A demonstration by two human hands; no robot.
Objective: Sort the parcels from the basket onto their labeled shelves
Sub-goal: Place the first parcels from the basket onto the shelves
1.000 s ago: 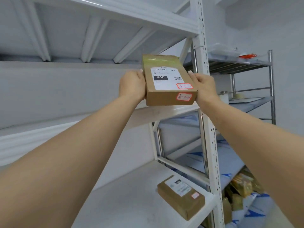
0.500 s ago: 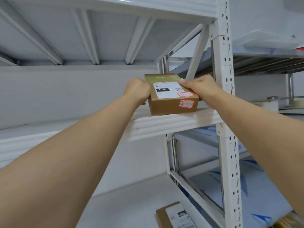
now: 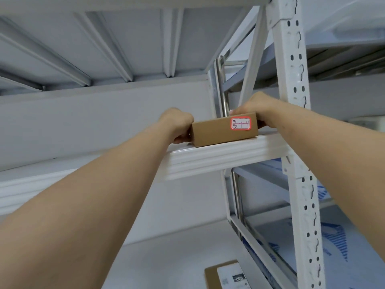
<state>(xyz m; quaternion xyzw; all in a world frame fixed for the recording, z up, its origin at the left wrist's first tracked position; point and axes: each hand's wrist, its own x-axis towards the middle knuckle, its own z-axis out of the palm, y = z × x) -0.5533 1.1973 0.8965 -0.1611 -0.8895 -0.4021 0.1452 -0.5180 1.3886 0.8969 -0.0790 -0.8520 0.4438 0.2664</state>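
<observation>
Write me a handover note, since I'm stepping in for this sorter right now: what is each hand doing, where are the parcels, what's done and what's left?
Left hand: grips the left end of the brown parcel.
Right hand: grips its right end, fingers over the top.
Parcel: sits at the front edge of the upper shelf, beside the white upright; its red-bordered sticker faces out, handwriting not clearly readable.
Second parcel: lies on the shelf below.
Done: parcel set on the shelf.
Left: let go, perhaps push it further in; the basket is out of view, so remaining parcels are unknown.
</observation>
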